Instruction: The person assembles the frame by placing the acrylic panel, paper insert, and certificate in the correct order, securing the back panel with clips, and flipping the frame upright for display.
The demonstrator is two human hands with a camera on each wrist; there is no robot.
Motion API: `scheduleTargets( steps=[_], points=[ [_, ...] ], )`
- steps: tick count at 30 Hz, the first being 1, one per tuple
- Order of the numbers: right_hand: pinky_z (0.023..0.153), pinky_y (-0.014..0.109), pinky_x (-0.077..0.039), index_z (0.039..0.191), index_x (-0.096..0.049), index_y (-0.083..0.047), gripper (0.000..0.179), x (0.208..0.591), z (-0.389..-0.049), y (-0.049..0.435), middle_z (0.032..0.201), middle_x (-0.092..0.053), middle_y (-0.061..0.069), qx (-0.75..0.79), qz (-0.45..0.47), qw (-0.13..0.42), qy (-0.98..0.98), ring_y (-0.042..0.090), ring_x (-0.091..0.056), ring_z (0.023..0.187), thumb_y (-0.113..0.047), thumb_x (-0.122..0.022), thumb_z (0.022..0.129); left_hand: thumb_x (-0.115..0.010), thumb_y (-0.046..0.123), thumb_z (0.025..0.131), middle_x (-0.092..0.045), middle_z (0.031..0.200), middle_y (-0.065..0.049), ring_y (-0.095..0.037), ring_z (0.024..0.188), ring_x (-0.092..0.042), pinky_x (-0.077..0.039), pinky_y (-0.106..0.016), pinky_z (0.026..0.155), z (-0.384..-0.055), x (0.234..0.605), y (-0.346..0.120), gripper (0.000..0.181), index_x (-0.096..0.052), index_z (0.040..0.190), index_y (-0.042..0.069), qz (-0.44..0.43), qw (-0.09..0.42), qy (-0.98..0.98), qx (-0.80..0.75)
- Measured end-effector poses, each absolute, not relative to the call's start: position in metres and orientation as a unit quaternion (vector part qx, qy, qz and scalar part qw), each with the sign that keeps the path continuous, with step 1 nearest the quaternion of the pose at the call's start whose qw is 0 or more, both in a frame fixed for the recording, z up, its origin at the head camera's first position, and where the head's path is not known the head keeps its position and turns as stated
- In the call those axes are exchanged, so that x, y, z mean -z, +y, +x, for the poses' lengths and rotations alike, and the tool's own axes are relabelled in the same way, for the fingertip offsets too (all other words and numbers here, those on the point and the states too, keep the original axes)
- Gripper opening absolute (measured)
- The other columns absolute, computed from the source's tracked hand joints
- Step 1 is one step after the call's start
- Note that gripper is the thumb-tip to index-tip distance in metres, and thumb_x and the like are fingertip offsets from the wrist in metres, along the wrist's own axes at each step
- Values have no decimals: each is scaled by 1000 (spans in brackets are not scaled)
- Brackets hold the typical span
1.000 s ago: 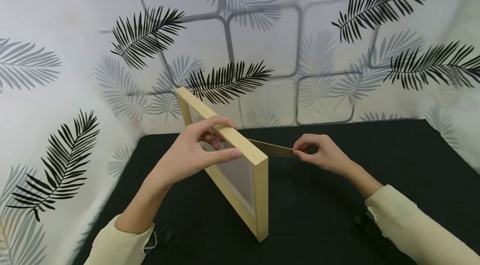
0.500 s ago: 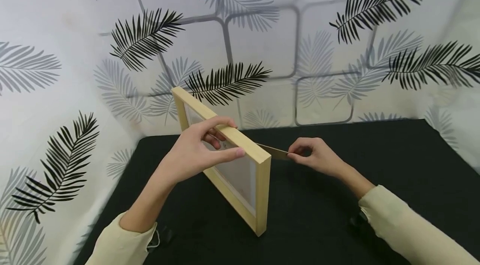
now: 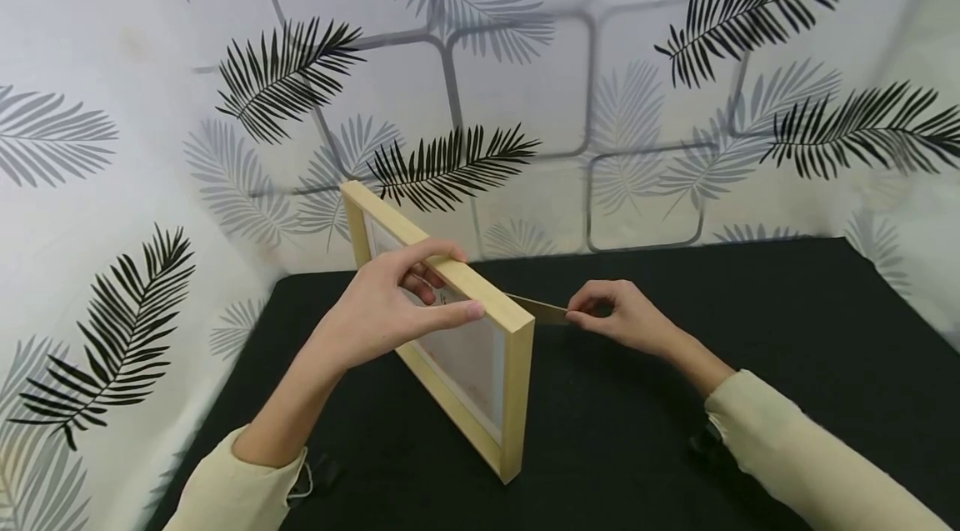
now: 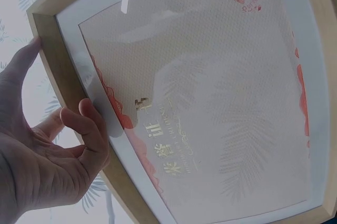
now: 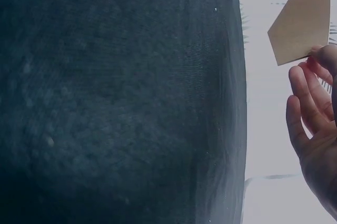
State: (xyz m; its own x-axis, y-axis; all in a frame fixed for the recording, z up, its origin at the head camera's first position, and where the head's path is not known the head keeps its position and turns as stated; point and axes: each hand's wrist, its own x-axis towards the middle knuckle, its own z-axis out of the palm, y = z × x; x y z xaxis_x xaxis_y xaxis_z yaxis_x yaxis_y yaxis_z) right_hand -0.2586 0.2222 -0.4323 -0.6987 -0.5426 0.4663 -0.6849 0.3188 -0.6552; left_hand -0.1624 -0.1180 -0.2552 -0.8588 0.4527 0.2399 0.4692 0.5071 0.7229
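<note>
A light wooden picture frame (image 3: 517, 398) stands upright and at an angle on the black cloth. Behind its glass is a certificate (image 4: 210, 108) with red trim and gold characters, seen in the left wrist view. My left hand (image 3: 390, 306) grips the frame's top edge, thumb and fingers laid along it. On the frame's back side, a thin brown flap (image 3: 540, 310), like an easel stand, juts out to the right. Between thumb and fingertips my right hand (image 3: 630, 318) pinches the flap's outer end. The right wrist view shows the flap (image 5: 303, 24) tapering; its attachment is hidden.
The black cloth (image 3: 637, 448) covers the table under the frame. Pale fabric with a leaf pattern (image 3: 525, 97) hangs behind and at the left. Reflections of leaves lie over the glass.
My right hand has moved left, swinging the flap closer to the frame's back. My left hand keeps its grip on the top edge; the frame has shifted only slightly.
</note>
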Motion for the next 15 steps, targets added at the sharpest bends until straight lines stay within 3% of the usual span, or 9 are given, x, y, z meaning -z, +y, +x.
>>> scheduleTargets(
  steps=[15],
  points=[
    [69,32,-54,100,-74,-19,13,434,-257,224,93,-70,-9,-440,384,45,-810,13,-66,80,-10,-78,92,-85,40,82,-66,103,-4,-21,86,-64,-54,-42,75,-164,260,-119,49,-66,125,27,-257,11,-864,432]
  ],
)
